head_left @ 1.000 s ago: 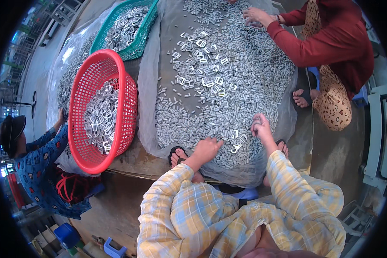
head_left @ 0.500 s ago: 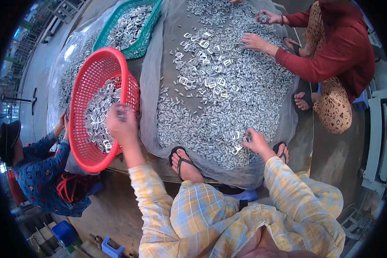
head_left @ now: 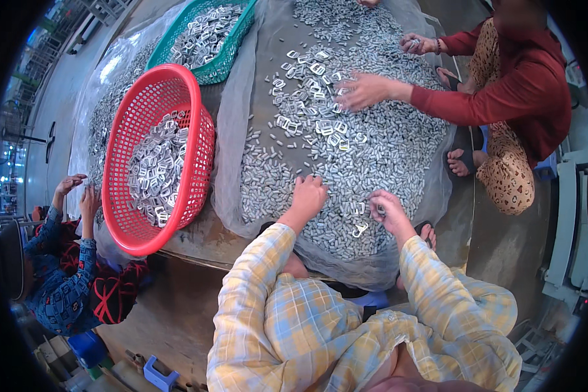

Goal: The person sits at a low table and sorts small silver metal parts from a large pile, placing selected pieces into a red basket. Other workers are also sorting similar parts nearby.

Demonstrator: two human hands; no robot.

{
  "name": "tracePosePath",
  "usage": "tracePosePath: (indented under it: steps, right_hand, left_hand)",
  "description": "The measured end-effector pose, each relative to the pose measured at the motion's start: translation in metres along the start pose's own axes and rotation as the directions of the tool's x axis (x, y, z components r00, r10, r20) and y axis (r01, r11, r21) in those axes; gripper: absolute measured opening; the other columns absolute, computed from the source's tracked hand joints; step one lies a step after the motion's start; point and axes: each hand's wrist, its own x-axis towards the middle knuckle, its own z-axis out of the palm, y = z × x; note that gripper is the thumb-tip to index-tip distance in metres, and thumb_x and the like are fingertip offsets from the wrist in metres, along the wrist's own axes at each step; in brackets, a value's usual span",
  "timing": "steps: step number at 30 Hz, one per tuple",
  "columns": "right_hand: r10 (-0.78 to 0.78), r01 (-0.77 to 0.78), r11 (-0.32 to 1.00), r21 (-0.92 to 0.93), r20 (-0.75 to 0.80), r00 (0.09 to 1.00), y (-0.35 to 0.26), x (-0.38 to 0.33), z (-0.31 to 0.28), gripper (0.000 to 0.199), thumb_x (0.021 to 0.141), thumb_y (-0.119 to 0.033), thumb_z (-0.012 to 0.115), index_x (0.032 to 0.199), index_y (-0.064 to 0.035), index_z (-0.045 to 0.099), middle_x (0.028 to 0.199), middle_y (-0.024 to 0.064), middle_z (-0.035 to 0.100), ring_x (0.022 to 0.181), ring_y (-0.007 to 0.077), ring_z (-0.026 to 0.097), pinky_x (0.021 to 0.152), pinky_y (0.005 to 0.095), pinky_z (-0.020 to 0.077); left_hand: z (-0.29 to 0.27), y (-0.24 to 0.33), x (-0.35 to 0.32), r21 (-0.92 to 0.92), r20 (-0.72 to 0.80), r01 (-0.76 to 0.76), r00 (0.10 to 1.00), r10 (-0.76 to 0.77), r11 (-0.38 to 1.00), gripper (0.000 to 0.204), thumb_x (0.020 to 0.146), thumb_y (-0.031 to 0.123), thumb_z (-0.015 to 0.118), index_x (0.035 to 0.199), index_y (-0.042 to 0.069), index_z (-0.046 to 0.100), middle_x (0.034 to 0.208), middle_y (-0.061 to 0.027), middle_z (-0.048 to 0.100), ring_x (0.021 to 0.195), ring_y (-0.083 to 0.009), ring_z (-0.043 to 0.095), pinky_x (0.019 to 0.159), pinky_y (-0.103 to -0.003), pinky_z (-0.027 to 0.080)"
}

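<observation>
Small grey metal cylinders (head_left: 372, 163) lie spread thickly over a sheet before me, with silvery metal frame-shaped buckles (head_left: 326, 127) scattered among them. My left hand (head_left: 307, 198) is down on the near side of the pile, back upward and fingers bent in together; whatever is under its fingertips is hidden. Over the cylinders to the right, my right hand (head_left: 388, 212) has its fingers curled closed, around something I cannot make out. Just left of it lies a bright metal hook-like piece (head_left: 359, 230). A red oval basket (head_left: 199, 130), part filled with buckles, stands tilted to my left.
Behind the red basket sits a green basket (head_left: 225, 65) of buckles. At right a person in a red sleeve (head_left: 464, 104) has hands over the pile. Another person in a patterned blue sleeve (head_left: 85, 261) sits at left. A translucent sheet (head_left: 232, 137) edges the pile.
My left hand has moved from over the red basket rightward and down to the cylinders. My right hand has barely shifted. The red-sleeved person's hand has reached further left over the buckles.
</observation>
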Motion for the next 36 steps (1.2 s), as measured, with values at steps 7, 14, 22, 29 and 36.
tracePosePath:
  steps: [7,14,22,29,36]
  right_hand:
    - [-0.287,0.101,0.317,-0.943,0.006,0.958,-0.009,-0.018,0.046,0.049,0.066,-0.025,0.078,0.110,-0.0154,0.061,0.096,0.0147,0.066,0.087,0.0344,0.062,0.075,0.0422,0.0495]
    - [-0.191,0.189,0.174,-0.967,0.155,0.969,-0.019,-0.018,0.046,0.048,0.069,-0.026,0.076,0.113,-0.0151,0.059,0.105,0.0118,0.062,0.090,0.0333,0.062,0.075,0.0416,0.0497]
    - [-0.260,0.132,0.219,-0.967,0.073,0.963,-0.006,-0.023,0.056,0.046,0.068,-0.029,0.077,0.104,-0.0065,0.058,0.095,0.0132,0.065,0.087,0.0330,0.063,0.072,0.0417,0.0505]
    - [-0.147,-0.068,0.353,-0.933,-0.127,0.981,-0.018,-0.019,0.056,0.042,0.061,-0.028,0.080,0.087,-0.0042,0.059,0.085,0.0144,0.065,0.082,0.0334,0.063,0.070,0.0417,0.0493]
    - [-0.258,-0.030,0.517,-0.856,-0.189,0.947,-0.002,-0.004,0.026,0.030,0.060,-0.017,0.074,0.073,-0.0019,0.052,0.074,0.0156,0.059,0.070,0.0321,0.057,0.065,0.0407,0.0463]
  left_hand:
    - [-0.017,-0.004,-0.009,-0.076,0.020,0.134,0.991,-0.132,0.988,0.018,0.068,0.024,0.074,0.074,0.009,0.066,0.090,-0.0072,0.057,0.092,-0.0256,0.055,0.082,-0.044,0.043]
    - [-0.033,-0.024,-0.032,-0.746,0.182,0.356,0.922,-0.342,0.562,0.018,0.065,0.005,0.073,0.075,0.005,0.058,0.078,-0.0021,0.056,0.065,-0.0122,0.052,0.061,-0.026,0.045]
    - [0.000,0.002,-0.073,-0.557,0.144,0.182,0.982,-0.122,0.810,0.031,0.064,0.008,0.069,0.093,0.007,0.057,0.091,-0.0107,0.056,0.074,-0.0282,0.061,0.066,-0.038,0.049]
    - [-0.010,0.018,-0.069,-0.142,0.107,0.087,0.992,-0.072,0.986,0.029,0.066,0.018,0.075,0.090,0.011,0.062,0.093,-0.0104,0.052,0.075,-0.0303,0.061,0.064,-0.040,0.049]
    - [-0.020,0.016,-0.062,-0.041,0.203,-0.003,0.979,0.011,0.999,0.025,0.066,0.022,0.075,0.086,0.011,0.065,0.095,-0.0095,0.053,0.080,-0.0277,0.061,0.071,-0.041,0.048]
